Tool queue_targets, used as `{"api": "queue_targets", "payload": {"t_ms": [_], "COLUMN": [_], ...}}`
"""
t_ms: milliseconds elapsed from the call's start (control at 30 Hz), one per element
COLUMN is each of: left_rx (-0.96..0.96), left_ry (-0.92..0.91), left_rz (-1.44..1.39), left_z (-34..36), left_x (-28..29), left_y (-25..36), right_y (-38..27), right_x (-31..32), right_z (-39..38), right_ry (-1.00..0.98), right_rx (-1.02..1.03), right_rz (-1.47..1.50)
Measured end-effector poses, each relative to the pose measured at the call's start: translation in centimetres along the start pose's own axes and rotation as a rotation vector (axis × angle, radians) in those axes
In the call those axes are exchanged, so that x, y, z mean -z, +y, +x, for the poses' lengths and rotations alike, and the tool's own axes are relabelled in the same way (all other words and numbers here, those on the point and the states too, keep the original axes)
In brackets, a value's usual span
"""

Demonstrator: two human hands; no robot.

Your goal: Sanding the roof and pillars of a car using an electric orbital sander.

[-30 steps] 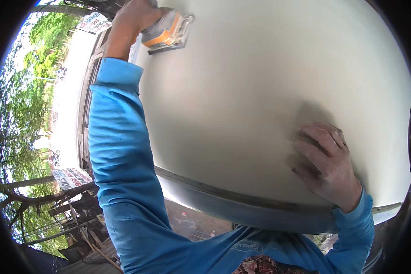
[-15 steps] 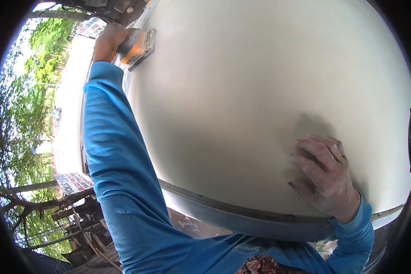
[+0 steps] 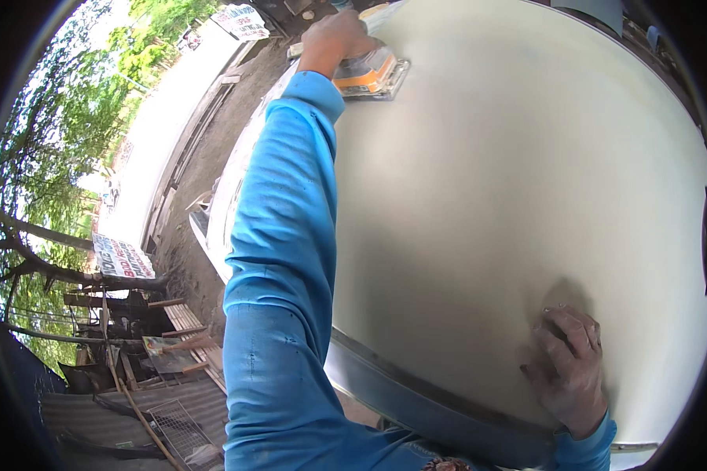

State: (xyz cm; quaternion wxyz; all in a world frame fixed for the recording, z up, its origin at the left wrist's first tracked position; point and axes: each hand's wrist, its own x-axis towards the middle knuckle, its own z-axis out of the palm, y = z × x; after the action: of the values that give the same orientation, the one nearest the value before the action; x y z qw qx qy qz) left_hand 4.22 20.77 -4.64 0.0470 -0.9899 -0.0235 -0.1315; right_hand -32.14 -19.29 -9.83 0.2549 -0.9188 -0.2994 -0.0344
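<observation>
A large, pale, smoothly curved panel (image 3: 463,204), like a vehicle's roof, spreads in front of me. At its far left edge my left hand (image 3: 336,38) grips an orange and grey power sander (image 3: 367,76). The sander's flat pad lies against the panel, and my fingers partly hide its body. Much nearer, on the right, my right hand (image 3: 569,369) rests on the panel with bent, dusty fingers. Nothing shows in that hand, and its palm is turned out of sight.
Dark trim (image 3: 440,396) borders the panel's near edge. On the left are a painted sign (image 3: 123,257), trees (image 3: 63,118), wooden slats (image 3: 184,330) and a wire grid (image 3: 184,432) by corrugated sheeting. Another sign (image 3: 243,21) stands farther off.
The view has swung left, bringing more ground and clutter into sight. My left hand and the sander appear farther right in the picture; my right hand appears lower.
</observation>
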Motion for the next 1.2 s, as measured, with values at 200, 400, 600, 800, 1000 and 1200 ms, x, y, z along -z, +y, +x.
{"api": "queue_targets", "payload": {"t_ms": [200, 400, 600, 800, 1000, 1200], "left_rx": [0.176, -0.116, -0.232, 0.013, 0.126, -0.083], "left_ry": [-0.095, 0.006, 0.030, -0.138, -0.156, -0.026], "left_rz": [0.002, 0.018, -0.081, -0.014, 0.058, 0.071], "left_z": [0.2, -4.1, -4.9, 3.2, 7.7, 9.5], "left_x": [-2.2, 0.1, 1.2, -2.1, -4.1, -1.9], "left_y": [-5.6, 1.7, 5.7, -2.2, -6.2, 5.9], "right_y": [-0.3, -2.6, -2.4, -1.9, -1.0, 1.4], "right_x": [-0.6, -2.1, -2.6, -2.0, -0.3, 1.1], "right_z": [-0.2, -0.2, -0.9, -0.6, -0.4, 0.7], "right_ry": [0.008, 0.022, 0.021, 0.008, 0.030, 0.021], "right_rx": [0.011, 0.003, -0.027, -0.034, -0.015, -0.021], "right_rz": [-0.010, -0.027, -0.051, -0.011, 0.004, -0.009]}}
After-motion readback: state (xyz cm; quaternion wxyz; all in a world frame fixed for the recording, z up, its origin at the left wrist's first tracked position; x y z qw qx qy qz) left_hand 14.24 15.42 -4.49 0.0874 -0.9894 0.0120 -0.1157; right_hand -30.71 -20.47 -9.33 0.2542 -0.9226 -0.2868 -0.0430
